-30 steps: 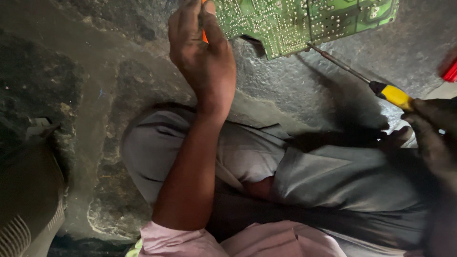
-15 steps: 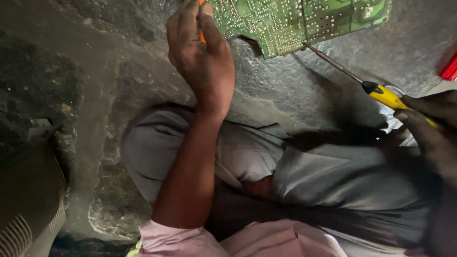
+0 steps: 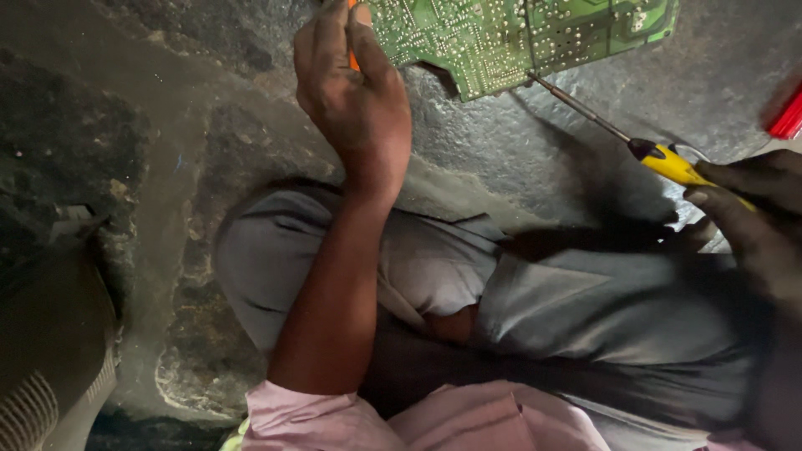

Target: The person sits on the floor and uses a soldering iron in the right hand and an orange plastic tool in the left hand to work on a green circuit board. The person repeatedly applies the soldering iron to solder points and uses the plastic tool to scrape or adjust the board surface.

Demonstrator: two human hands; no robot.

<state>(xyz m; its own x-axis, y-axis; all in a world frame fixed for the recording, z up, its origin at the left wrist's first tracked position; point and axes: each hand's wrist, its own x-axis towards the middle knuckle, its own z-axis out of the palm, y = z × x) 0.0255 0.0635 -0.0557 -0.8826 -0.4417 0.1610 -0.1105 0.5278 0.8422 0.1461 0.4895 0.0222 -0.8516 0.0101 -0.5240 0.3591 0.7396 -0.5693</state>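
A green circuit board [image 3: 518,38] lies solder side up on the rough dark floor at the top of the view. My left hand [image 3: 355,92] reaches up to the board's left edge, its fingers closed around a thin orange object [image 3: 353,50] that is mostly hidden. At the right edge of the view, my right hand [image 3: 748,221] grips the yellow and black handle of a tool [image 3: 668,163]. The tool's thin metal shaft [image 3: 576,104] points up-left, and its tip touches the lower edge of the board.
My folded legs in grey trousers [image 3: 535,309] fill the lower middle of the view, with a pink shirt hem [image 3: 418,418] at the bottom. A red object [image 3: 787,113] sits at the right edge. A dark ribbed object [image 3: 50,351] lies at the lower left.
The tool in my right hand has moved left and up, bringing its tip to the board's edge. My left hand has stayed at the board's left side.
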